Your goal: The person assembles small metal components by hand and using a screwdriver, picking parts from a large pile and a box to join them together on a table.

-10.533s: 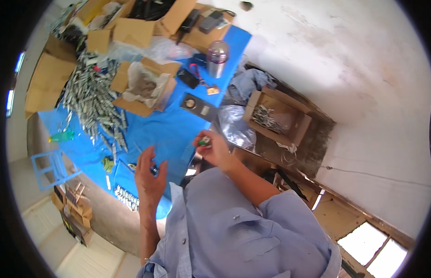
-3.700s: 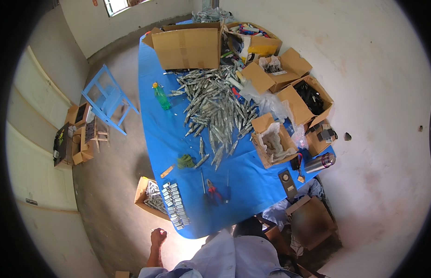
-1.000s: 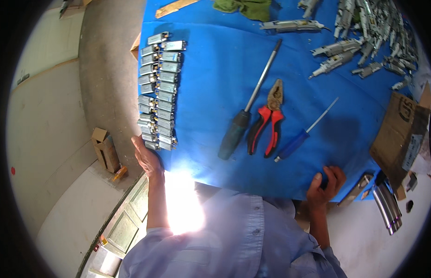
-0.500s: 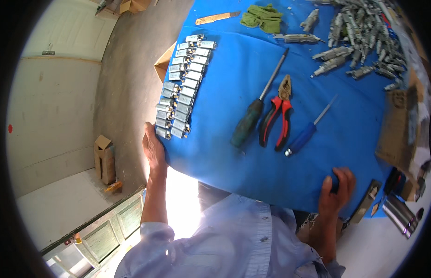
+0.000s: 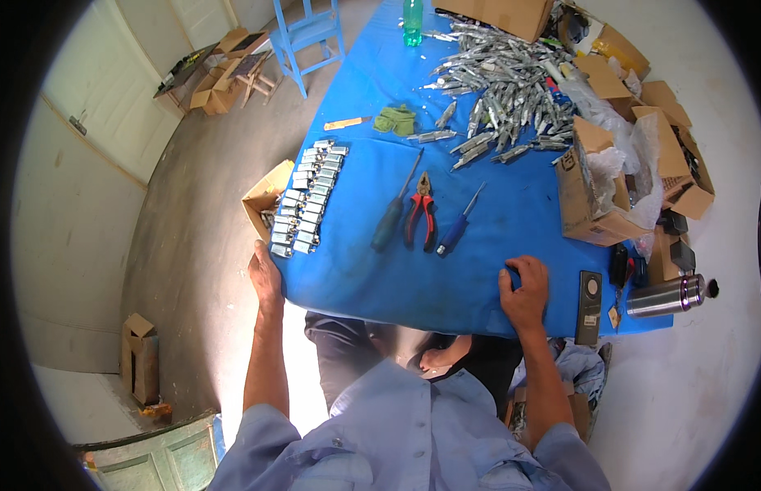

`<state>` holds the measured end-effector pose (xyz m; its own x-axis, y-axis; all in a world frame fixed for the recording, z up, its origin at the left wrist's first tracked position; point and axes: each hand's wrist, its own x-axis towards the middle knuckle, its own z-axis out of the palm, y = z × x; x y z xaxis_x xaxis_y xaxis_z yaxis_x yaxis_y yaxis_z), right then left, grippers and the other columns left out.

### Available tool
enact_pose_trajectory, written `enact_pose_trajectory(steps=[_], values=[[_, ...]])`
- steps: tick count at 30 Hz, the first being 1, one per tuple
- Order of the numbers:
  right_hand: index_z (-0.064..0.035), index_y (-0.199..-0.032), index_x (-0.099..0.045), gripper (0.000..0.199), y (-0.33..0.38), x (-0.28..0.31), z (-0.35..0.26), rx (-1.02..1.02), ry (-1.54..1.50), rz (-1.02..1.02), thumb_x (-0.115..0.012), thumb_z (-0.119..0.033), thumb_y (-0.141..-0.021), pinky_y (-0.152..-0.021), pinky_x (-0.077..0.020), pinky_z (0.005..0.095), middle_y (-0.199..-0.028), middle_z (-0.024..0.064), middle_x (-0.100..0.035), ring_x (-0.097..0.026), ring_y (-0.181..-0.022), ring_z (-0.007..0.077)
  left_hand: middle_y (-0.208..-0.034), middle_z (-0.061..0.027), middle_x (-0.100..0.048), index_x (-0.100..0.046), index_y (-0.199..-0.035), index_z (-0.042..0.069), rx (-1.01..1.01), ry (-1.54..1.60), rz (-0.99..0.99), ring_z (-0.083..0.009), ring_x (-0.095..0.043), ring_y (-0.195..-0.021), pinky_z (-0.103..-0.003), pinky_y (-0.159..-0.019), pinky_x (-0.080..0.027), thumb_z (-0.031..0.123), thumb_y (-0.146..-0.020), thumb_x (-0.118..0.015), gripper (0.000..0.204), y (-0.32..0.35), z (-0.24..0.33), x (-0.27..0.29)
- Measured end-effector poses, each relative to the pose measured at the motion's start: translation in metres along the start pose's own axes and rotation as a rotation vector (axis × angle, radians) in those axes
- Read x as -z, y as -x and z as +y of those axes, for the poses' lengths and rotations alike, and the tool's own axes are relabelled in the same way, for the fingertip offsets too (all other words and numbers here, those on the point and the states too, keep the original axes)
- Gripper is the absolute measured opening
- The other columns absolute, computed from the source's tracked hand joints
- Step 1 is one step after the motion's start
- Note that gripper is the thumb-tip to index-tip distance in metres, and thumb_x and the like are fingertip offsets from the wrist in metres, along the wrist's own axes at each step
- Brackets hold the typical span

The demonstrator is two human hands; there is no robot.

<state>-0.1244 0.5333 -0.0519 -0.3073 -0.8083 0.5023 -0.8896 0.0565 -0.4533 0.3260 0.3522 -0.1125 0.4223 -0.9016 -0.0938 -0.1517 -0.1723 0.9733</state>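
My left hand (image 5: pixel 267 276) rests against the left edge of the blue-covered table (image 5: pixel 380 282), a finger stretched along it and the others mostly hidden. Just beyond it, small silvery box-shaped metal parts (image 5: pixel 316 196) lie in two columns. My right hand (image 5: pixel 525 293) lies on the cloth near the front edge, fingers loosely bent, thumb apart, nothing visible in it. Between the hands but farther back are a dark-handled screwdriver (image 5: pixel 388 222), red-and-black pliers (image 5: pixel 421 214) and a blue-handled screwdriver (image 5: pixel 455 232).
A heap of greyish metal pieces (image 5: pixel 511 82) covers the far right, near a green cloth (image 5: pixel 395 120), a cutter knife (image 5: pixel 346 123) and a green bottle (image 5: pixel 412 23). Open cartons (image 5: pixel 597 196), a steel flask (image 5: pixel 666 297) and a dark flat device (image 5: pixel 589 307) line the right side.
The view has tilted and drawn back, showing more of the room and the table's far end. Both hands stay at the table edge; the tools and metal parts lie as before.
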Motion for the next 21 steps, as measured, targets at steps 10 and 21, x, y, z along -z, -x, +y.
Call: enact_pose_trajectory(steps=[10, 21], values=[[-0.0051, -0.095, -0.067, 0.014, 0.002, 0.000, 0.001, 0.050, 0.005, 0.064, -0.069, -0.010, -0.082, -0.085, -0.0475, 0.0423, -0.099, 0.0119, -0.065, -0.060, -0.095, 0.0338, -0.095, -0.0196, -0.069, -0.066, -0.109, -0.008, -0.221, -0.302, 0.147, -0.0283, -0.063, -0.085, -0.040, -0.082, -0.050, 0.044, -0.105, -0.046, 0.056, -0.001, 0.004, 0.005], [-0.0047, -0.094, -0.067, 0.012, 0.003, 0.001, 0.005, 0.037, -0.057, 0.072, -0.069, -0.009, -0.084, -0.082, -0.0479, 0.0418, -0.098, 0.0115, -0.065, -0.061, -0.092, 0.0330, -0.096, -0.0063, -0.071, -0.072, -0.104, 0.005, -0.557, -0.231, -0.294, -0.0132, -0.064, -0.074, -0.030, -0.066, -0.054, 0.015, -0.096, -0.068, 0.014, 0.114, 0.081, -0.026]])
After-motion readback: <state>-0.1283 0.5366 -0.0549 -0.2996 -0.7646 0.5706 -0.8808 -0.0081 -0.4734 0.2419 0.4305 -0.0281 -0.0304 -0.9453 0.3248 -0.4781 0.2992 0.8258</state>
